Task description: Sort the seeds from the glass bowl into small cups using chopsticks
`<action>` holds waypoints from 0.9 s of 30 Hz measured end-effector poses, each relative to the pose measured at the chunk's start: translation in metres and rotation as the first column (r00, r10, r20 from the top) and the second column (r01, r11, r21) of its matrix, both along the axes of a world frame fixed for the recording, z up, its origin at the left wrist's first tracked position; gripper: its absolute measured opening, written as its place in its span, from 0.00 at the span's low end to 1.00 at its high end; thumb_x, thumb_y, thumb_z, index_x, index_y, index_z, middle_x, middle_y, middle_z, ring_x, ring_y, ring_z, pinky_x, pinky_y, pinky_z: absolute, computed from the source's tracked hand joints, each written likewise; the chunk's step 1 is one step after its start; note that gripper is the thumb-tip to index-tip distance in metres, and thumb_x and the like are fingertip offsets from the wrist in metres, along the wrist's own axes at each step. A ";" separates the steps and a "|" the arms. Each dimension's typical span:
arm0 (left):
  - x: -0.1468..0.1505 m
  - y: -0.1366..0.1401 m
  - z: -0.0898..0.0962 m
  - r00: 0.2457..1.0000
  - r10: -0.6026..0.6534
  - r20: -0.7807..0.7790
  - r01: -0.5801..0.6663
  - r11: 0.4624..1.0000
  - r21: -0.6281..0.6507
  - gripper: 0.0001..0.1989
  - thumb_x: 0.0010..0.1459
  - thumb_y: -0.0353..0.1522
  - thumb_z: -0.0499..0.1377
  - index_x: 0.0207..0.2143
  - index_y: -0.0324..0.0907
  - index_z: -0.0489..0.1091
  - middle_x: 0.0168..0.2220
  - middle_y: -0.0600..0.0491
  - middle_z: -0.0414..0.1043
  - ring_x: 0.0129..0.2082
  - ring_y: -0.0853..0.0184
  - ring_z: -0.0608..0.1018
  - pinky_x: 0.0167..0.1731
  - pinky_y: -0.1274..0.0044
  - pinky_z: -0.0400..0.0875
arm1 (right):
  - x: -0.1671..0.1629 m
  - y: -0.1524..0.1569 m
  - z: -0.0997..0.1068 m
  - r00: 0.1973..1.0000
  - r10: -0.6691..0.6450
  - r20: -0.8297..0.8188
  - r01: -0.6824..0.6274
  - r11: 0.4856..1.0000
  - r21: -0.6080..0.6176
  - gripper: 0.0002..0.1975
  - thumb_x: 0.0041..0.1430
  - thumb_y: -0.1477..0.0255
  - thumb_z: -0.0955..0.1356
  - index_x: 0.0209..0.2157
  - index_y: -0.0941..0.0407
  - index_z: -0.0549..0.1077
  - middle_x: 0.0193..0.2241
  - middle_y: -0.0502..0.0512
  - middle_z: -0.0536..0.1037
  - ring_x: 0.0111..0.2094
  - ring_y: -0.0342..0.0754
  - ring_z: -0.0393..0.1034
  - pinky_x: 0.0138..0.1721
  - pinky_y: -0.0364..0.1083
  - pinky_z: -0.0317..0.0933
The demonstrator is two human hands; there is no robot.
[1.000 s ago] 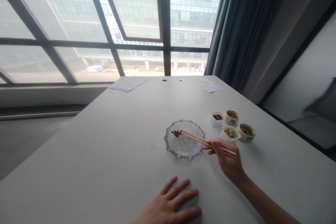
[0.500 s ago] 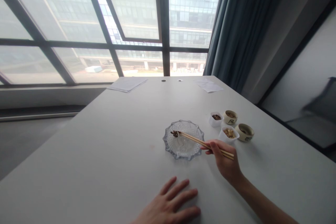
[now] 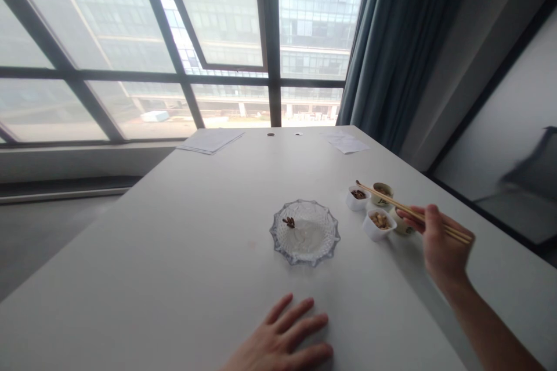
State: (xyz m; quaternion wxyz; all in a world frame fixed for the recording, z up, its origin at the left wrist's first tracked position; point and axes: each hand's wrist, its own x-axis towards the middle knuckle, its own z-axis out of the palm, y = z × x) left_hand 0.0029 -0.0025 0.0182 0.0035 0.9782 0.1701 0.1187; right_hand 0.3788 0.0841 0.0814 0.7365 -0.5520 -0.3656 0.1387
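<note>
My right hand (image 3: 446,243) is closed round a pair of wooden chopsticks (image 3: 404,208). Their tips hang above a small white cup (image 3: 358,203) of dark brown pieces, and something dark shows at the tips. My left hand (image 3: 289,333) lies flat on the table with its fingers spread. In front of it stands a scalloped clear glass plate (image 3: 314,259), with several dark brown pieces (image 3: 289,222) clustered on its left part. Another white cup (image 3: 379,233) holds pale tan pieces. Two cream-coloured bowls stand behind: one (image 3: 382,202) in view, the other (image 3: 404,229) partly hidden by my right hand.
The white table (image 3: 174,255) runs to a large window (image 3: 230,11). Sheets of paper (image 3: 211,140) lie at its far left and more papers (image 3: 348,143) at its far right. A dark blue curtain (image 3: 395,40) hangs at the right.
My right hand has moved right and away from the glass plate. The chopstick tips have gone from the plate's dark pieces to above the white cup. My left hand has stayed put.
</note>
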 end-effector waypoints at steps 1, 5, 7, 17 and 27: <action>0.000 0.000 0.000 1.000 -0.002 -0.005 0.002 1.000 -0.001 0.29 0.67 0.29 0.69 0.67 0.50 0.68 0.72 0.54 0.64 0.72 0.54 0.66 0.73 0.57 0.53 | 0.005 0.001 0.001 1.000 -0.021 -0.001 0.021 1.000 -0.006 0.22 0.64 0.53 0.74 0.33 0.61 0.84 0.26 0.59 0.86 0.24 0.52 0.83 0.27 0.44 0.79; 0.001 0.001 0.000 1.000 -0.001 0.015 0.001 1.000 -0.001 0.29 0.67 0.28 0.69 0.67 0.50 0.68 0.72 0.55 0.64 0.72 0.55 0.66 0.73 0.58 0.54 | 0.014 0.003 0.001 0.999 -0.051 0.014 0.051 0.998 -0.034 0.19 0.65 0.58 0.73 0.31 0.60 0.83 0.23 0.57 0.84 0.21 0.50 0.81 0.23 0.43 0.77; 0.001 0.001 0.001 0.999 0.004 0.041 -0.004 1.000 0.005 0.27 0.68 0.29 0.68 0.66 0.51 0.69 0.71 0.55 0.65 0.72 0.56 0.66 0.73 0.59 0.54 | 0.014 0.002 0.002 0.998 -0.049 0.031 0.051 0.998 -0.046 0.18 0.65 0.59 0.73 0.30 0.60 0.83 0.22 0.57 0.84 0.21 0.50 0.81 0.22 0.43 0.76; 0.001 -0.001 0.002 0.999 0.012 0.041 -0.013 1.000 0.002 0.26 0.69 0.28 0.67 0.66 0.51 0.69 0.71 0.55 0.65 0.72 0.57 0.66 0.73 0.60 0.52 | -0.012 -0.008 0.005 0.994 0.074 0.083 -0.075 0.997 0.012 0.21 0.65 0.54 0.73 0.35 0.60 0.84 0.27 0.59 0.86 0.26 0.53 0.84 0.30 0.47 0.81; 0.002 -0.001 -0.001 0.999 0.022 0.044 -0.021 1.000 -0.011 0.24 0.70 0.29 0.66 0.65 0.52 0.70 0.71 0.55 0.66 0.71 0.56 0.67 0.74 0.60 0.51 | -0.081 -0.022 -0.022 0.789 0.594 0.158 -0.585 0.804 -0.103 0.19 0.70 0.56 0.71 0.38 0.57 0.85 0.32 0.61 0.88 0.31 0.56 0.86 0.29 0.49 0.82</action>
